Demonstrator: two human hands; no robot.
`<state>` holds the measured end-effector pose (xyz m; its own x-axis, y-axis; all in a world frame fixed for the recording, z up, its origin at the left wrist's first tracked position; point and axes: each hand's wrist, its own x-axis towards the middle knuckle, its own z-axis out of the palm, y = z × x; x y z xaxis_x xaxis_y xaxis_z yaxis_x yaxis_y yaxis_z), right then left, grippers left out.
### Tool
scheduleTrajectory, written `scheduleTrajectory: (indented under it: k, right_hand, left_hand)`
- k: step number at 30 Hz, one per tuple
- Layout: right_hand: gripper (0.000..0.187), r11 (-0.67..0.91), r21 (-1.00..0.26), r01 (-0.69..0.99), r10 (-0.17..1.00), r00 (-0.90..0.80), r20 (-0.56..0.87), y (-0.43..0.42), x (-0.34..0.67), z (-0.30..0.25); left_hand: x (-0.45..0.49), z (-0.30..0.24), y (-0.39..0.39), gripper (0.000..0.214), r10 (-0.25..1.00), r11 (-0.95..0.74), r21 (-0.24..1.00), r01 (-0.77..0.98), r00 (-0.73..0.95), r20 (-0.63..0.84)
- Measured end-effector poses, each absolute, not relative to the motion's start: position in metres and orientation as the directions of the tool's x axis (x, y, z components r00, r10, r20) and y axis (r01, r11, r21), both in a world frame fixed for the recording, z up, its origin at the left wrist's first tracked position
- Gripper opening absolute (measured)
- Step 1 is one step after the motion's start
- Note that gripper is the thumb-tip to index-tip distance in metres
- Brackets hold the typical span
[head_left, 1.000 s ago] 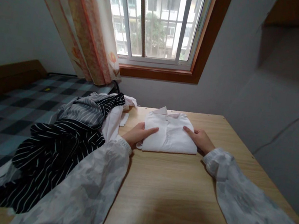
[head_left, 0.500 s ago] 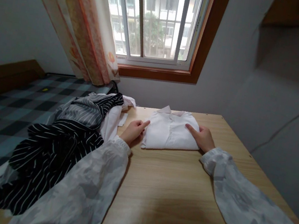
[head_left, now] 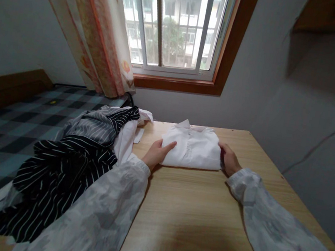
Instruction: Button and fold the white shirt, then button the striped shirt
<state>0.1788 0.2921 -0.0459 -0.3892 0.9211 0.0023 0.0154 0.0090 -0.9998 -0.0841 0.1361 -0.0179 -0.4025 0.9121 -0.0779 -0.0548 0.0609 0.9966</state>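
A folded white shirt [head_left: 193, 149] with its collar toward the window lies on the wooden table [head_left: 198, 214]. My left hand [head_left: 157, 154] grips the shirt's left edge, thumb on top and fingers tucked under. My right hand [head_left: 228, 159] holds the right edge, its fingers slipped beneath the fabric. Both arms are in pale patterned sleeves.
A heap of clothes, black with white stripes [head_left: 61, 164] and grey striped [head_left: 95, 125], covers the table's left side. A checkered bed [head_left: 3, 126] lies beyond it. A window [head_left: 176, 22] with a curtain [head_left: 99, 35] is ahead, a grey wall to the right.
My hands went from resting on top of the shirt to gripping its two side edges. The shirt shifted slightly away from me.
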Motion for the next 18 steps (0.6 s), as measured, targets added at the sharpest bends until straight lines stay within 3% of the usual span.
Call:
scheduleTrajectory:
  k: [4,10,18]
  right_hand:
    - [0.048,-0.132,-0.986,-0.103,0.792,-0.609,-0.042,0.292,0.187,-0.040]
    - [0.060,-0.149,-0.989,-0.021,0.632,-0.771,-0.079,0.284,0.203,-0.035]
    - [0.054,-0.136,-0.991,-0.008,0.661,-0.746,-0.085,0.286,0.200,-0.040]
  left_hand:
    - [-0.081,-0.016,0.135,0.050,0.866,0.041,0.998,-0.037,-0.498,-0.054]
    - [-0.082,-0.013,0.135,0.054,0.854,0.107,0.994,0.001,-0.512,-0.091]
    - [-0.083,-0.004,0.133,0.053,0.871,0.128,0.989,-0.078,-0.468,-0.150]
